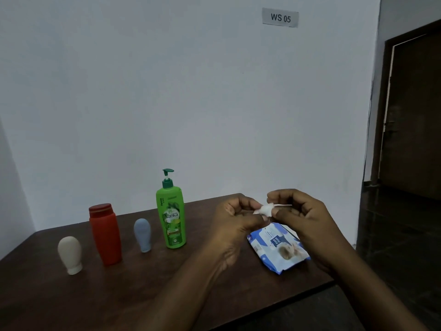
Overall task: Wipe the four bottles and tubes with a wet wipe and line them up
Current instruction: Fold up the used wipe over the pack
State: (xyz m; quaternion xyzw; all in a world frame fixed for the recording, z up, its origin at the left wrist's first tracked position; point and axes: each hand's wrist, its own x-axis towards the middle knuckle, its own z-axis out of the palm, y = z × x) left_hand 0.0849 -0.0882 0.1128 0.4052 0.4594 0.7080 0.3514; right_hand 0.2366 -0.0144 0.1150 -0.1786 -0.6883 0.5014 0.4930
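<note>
Pinching the small white wet wipe (265, 209) between them above the blue pack (278, 249), the left hand (235, 219) and right hand (303, 218) are hovering right of the four upright containers, the green pump bottle (170, 215) standing nearest the left hand.

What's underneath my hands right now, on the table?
The blue wet wipe pack lies on the table below both hands, which pinch a white wipe. The right hand covers its far corner.

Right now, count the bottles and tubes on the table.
4, in a row left to right: cream tube, red bottle, grey-blue tube, green pump bottle. None appears hidden.
</note>
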